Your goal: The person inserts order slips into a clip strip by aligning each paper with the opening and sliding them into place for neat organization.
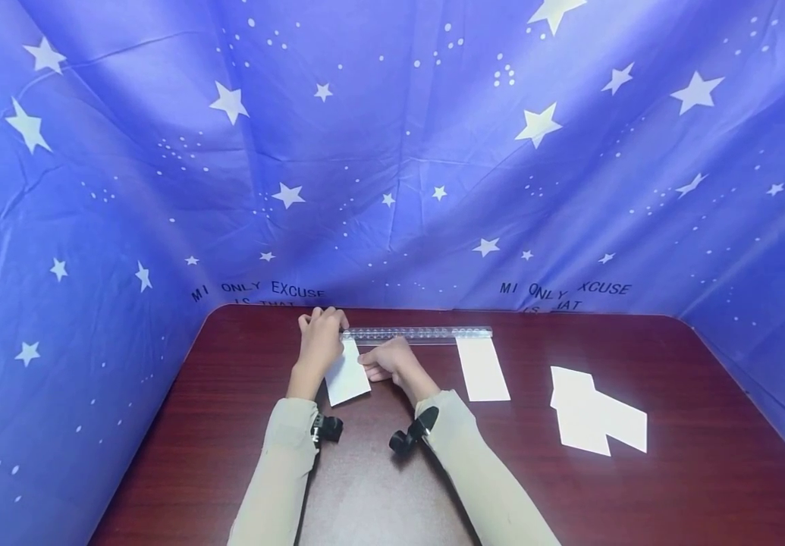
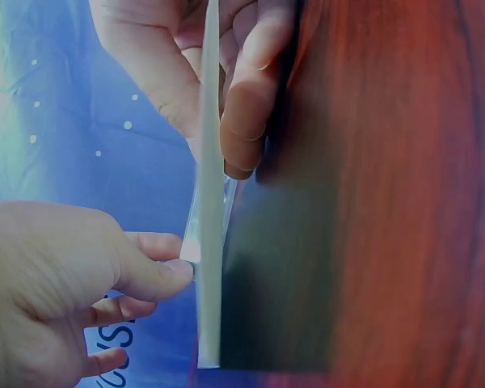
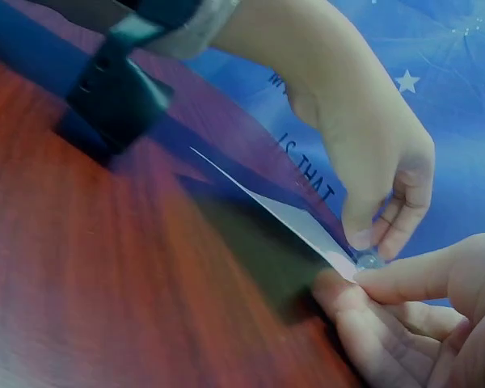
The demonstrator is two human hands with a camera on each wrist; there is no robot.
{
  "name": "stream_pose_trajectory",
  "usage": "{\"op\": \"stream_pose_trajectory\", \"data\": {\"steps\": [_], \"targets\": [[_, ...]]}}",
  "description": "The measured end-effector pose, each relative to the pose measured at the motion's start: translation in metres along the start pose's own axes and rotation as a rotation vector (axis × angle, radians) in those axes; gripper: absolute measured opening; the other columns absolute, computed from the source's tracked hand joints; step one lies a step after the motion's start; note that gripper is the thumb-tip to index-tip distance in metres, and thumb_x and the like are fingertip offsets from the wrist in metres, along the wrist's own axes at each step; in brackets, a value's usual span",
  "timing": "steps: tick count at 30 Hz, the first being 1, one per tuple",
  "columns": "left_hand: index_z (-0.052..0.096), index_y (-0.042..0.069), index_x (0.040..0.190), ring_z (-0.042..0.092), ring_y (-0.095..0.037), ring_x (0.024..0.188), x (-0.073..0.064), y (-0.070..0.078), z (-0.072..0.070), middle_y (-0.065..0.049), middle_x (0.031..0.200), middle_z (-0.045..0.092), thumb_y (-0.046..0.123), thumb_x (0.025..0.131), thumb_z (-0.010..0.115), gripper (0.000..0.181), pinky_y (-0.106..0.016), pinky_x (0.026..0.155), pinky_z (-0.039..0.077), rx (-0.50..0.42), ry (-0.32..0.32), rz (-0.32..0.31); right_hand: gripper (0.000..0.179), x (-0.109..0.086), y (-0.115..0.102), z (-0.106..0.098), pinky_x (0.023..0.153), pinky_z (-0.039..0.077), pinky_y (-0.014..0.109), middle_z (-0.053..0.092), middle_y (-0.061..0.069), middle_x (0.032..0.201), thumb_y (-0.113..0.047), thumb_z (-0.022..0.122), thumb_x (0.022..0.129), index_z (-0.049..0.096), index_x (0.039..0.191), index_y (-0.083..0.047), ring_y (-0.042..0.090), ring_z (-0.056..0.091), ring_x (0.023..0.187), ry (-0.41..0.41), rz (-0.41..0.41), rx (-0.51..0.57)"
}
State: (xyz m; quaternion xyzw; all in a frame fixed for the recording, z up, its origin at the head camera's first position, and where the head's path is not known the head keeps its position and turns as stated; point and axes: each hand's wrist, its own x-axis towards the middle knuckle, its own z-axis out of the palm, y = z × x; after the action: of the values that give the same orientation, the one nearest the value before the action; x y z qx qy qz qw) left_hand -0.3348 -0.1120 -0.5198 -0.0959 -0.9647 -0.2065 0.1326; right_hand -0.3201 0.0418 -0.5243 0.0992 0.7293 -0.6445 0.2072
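Note:
A long clear plastic strip lies across the far part of the table. My left hand is at its left end, with thumb and fingers pinching that end in the left wrist view. My right hand grips the side edge of a white card, thumb on one face and fingers on the other in the right wrist view. That card is tilted up from the table, its top edge against the strip. A second white card lies with its top edge at the strip's right end.
More white cards lie overlapping on the right of the dark red wooden table. A blue cloth with white stars hangs behind the table and along both sides. Black straps with devices are on both wrists.

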Motion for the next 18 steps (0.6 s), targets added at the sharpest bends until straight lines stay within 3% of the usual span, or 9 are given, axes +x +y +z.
{"op": "stream_pose_trajectory", "data": {"steps": [6,13,18], "targets": [[0.069,0.005,0.096,0.056,-0.034,0.106,0.0,0.0,0.001,-0.011,0.101,0.069,-0.012,0.073,0.071,0.029,-0.057,0.102,0.033,-0.007,-0.008,-0.007,0.018,-0.002,0.007,0.0,0.047,0.054,0.019,0.064,0.002,0.055,0.003,0.073,0.086,0.072,0.098,0.017,0.006,0.062,0.046,0.033,-0.052,-0.005],[0.069,0.006,0.094,0.057,-0.034,0.106,0.001,0.001,0.0,-0.01,0.1,0.069,-0.012,0.072,0.073,0.029,-0.057,0.101,0.034,0.009,0.01,0.006,0.022,0.005,0.0,-0.01,0.055,0.058,0.023,0.07,0.004,0.062,-0.005,0.074,0.09,0.072,0.103,0.012,0.009,0.067,0.053,-0.086,0.024,-0.063],[0.069,0.006,0.096,0.056,-0.034,0.106,0.001,0.0,-0.001,-0.01,0.102,0.069,-0.011,0.073,0.073,0.029,-0.058,0.103,0.033,0.013,-0.015,-0.005,0.019,0.011,-0.001,-0.011,0.057,0.059,0.025,0.071,0.005,0.062,-0.007,0.074,0.09,0.074,0.1,0.009,0.01,0.068,0.054,-0.126,0.056,-0.079]]}}
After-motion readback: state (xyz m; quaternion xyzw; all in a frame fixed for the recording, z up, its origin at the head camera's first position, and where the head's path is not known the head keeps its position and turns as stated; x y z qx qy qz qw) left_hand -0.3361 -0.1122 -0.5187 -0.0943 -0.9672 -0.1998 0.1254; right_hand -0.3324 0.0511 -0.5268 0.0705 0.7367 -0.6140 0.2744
